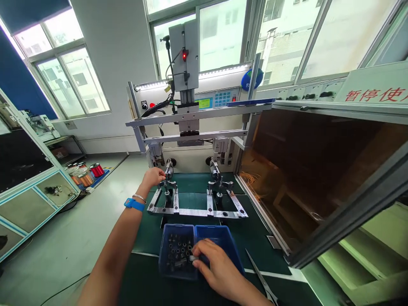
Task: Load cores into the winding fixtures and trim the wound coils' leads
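- Far left: a glass-panelled cabinet (25,204) stands on the floor (63,250). Beyond it, near the upper left of the floor, sit spools of copper wire (83,176), one of them a red spool (96,170).
- Left of centre: the left hand (154,177), with a blue wristband (134,205) and a silver bracelet (139,198), is part-curled. Its fingertips (163,173) touch the top of the left metal clamp (168,186); whether they grip it cannot be told.
- Centre: the left metal clamp and a matching right metal clamp (219,186) stand on a metal frame (197,212) on the green desk (255,250), under a winding machine (188,102).
- Lower centre: a blue plastic bin (177,272) lies on the desk, nearer the person than the frame. Its left compartment holds many small metal sleeves (177,248).
- Just right of that: the right hand (216,263) is bent over the bin, fingers and thumb pinched on one sleeve (192,258), which they partly hide. The hand also covers much of the bin's right compartment.
- Lower right: scissors (259,272) lie on the desk, cut off by the hand's forearm.
- Far right: a large cabinet (302,170) has a sign (372,95), its red characters cut off by the frame edge.
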`<state>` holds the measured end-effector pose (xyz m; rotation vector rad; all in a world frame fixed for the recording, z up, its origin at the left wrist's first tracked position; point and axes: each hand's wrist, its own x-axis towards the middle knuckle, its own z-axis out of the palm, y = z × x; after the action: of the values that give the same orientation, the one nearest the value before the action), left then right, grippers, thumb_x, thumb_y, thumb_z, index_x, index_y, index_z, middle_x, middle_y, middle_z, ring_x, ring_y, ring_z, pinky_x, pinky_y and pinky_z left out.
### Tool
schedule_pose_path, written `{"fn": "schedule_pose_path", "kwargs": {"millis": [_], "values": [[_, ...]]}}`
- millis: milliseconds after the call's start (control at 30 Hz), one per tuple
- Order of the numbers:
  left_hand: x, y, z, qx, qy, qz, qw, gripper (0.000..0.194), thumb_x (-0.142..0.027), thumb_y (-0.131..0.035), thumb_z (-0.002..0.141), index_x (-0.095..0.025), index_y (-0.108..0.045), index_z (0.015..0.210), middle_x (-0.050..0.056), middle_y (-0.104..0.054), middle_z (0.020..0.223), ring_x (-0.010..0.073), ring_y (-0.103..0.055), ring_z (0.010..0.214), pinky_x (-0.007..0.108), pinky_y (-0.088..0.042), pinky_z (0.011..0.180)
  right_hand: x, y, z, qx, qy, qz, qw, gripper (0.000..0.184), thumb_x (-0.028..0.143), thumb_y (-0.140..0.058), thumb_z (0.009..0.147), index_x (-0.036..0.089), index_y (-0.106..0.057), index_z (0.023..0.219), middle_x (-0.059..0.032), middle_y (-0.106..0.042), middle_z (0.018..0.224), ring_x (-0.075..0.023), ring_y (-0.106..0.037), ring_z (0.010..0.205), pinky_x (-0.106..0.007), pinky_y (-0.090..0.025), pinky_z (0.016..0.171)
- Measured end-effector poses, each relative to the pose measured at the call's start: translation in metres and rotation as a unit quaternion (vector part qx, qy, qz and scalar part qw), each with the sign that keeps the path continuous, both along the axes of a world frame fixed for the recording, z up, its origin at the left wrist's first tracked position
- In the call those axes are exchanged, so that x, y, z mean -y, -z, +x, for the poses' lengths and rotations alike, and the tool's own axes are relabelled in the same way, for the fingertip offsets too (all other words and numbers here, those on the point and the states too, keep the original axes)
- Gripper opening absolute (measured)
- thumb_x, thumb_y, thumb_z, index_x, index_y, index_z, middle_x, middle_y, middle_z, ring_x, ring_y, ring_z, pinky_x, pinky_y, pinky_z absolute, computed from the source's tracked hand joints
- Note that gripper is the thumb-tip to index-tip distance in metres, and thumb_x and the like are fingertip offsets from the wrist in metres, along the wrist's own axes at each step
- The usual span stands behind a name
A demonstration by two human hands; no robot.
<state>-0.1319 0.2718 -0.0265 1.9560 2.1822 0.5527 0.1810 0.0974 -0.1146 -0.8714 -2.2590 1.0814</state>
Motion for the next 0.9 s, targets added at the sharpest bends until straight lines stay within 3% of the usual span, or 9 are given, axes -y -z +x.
{"fn": "schedule_pose_path", "kwargs": {"millis": [100, 200, 300, 400, 533, 633, 733, 900], "values": [[-0.002, 0.014, 0.004, -0.025, -0.001, -0.041, 0.999, 0.017, -0.03, -0.069, 0.089, -0.014, -0.068, 0.088, 0.005, -0.068, 0.089, 0.0209, -0.064, 0.091, 0.042, -0.051, 0.089, -0.021, -0.002, 0.01, -0.05, 0.037, -0.023, 0.998, 0.006, 0.024, -0.057, 0.087, 0.019, -0.057, 0.083, -0.0012, -0.061, 0.08, -0.0177, -0.057, 0.072, -0.03, -0.044, 0.066], [-0.001, 0.03, 0.004, -0.025, 0.005, -0.061, 0.998, 0.018, -0.031, -0.067, 0.092, -0.013, -0.067, 0.091, 0.005, -0.068, 0.09, 0.0194, -0.065, 0.086, 0.039, -0.052, 0.085, -0.06, -0.006, 0.029, -0.082, 0.091, 0.031, 0.992, 0.02, 0.037, -0.056, 0.087, 0.019, -0.066, 0.088, -0.0017, -0.063, 0.078, -0.0179, -0.059, 0.07, -0.028, -0.047, 0.065], [0.001, 0.039, 0.001, -0.018, 0.013, -0.055, 0.998, 0.019, -0.031, -0.065, 0.093, -0.013, -0.067, 0.095, 0.005, -0.068, 0.091, 0.0189, -0.065, 0.085, 0.037, -0.052, 0.083, -0.115, -0.019, 0.053, -0.071, 0.182, 0.09, 0.977, 0.034, 0.046, -0.056, 0.086, 0.017, -0.071, 0.095, -0.0047, -0.063, 0.079, -0.0205, -0.059, 0.071, -0.031, -0.046, 0.065], [0.002, 0.042, -0.002, -0.014, 0.012, -0.036, 0.999, 0.016, -0.03, -0.066, 0.091, -0.014, -0.068, 0.092, 0.005, -0.07, 0.091, 0.0194, -0.065, 0.086, 0.036, -0.051, 0.083, -0.17, -0.04, 0.071, -0.037, 0.273, 0.152, 0.949, 0.028, 0.034, -0.052, 0.087, 0.015, -0.07, 0.097, -0.0083, -0.064, 0.09, -0.0221, -0.059, 0.079, -0.034, -0.046, 0.072], [0.001, 0.045, -0.005, -0.005, 0.009, -0.005, 1.0, 0.011, -0.025, -0.07, 0.086, -0.014, -0.07, 0.087, 0.004, -0.07, 0.091, 0.0197, -0.064, 0.084, 0.035, -0.05, 0.08, -0.218, -0.061, 0.07, 0.052, 0.279, 0.202, 0.937, 0.012, 0.021, -0.06, 0.088, 0.015, -0.069, 0.092, -0.0068, -0.064, 0.091, -0.0199, -0.059, 0.084, -0.032, -0.046, 0.08], [-0.001, 0.049, -0.007, 0.004, 0.008, 0.024, 1.0, 0.009, -0.024, -0.073, 0.08, -0.015, -0.072, 0.083, 0.005, -0.07, 0.095, 0.0204, -0.063, 0.087, 0.033, -0.049, 0.079, -0.235, -0.056, 0.06, 0.134, 0.248, 0.199, 0.938, 0.008, 0.021, -0.069, 0.087, 0.014, -0.067, 0.086, -0.0043, -0.063, 0.087, -0.019, -0.059, 0.085, -0.035, -0.047, 0.084], [-0.001, 0.054, -0.009, 0.013, -0.002, 0.046, 0.999, 0.009, -0.026, -0.075, 0.076, -0.019, -0.075, 0.081, 0.005, -0.071, 0.096, 0.0225, -0.063, 0.091, 0.03, -0.047, 0.076, -0.242, -0.038, 0.054, 0.191, 0.239, 0.169, 0.937, 0.017, 0.025, -0.071, 0.089, 0.014, -0.064, 0.078, -0.0022, -0.063, 0.079, -0.0179, -0.06, 0.08, -0.035, -0.049, 0.082], [0.007, 0.067, -0.009, 0.022, -0.008, 0.082, 0.996, 0.016, -0.034, -0.069, 0.08, -0.021, -0.076, 0.085, 0.006, -0.071, 0.103, 0.0262, -0.061, 0.099, 0.031, -0.048, 0.077, -0.237, -0.018, 0.056, 0.181, 0.27, 0.137, 0.936, 0.019, 0.028, -0.071, 0.09, 0.014, -0.065, 0.08, -0.0008, -0.063, 0.078, -0.0177, -0.061, 0.08, -0.036, -0.05, 0.082]]}}
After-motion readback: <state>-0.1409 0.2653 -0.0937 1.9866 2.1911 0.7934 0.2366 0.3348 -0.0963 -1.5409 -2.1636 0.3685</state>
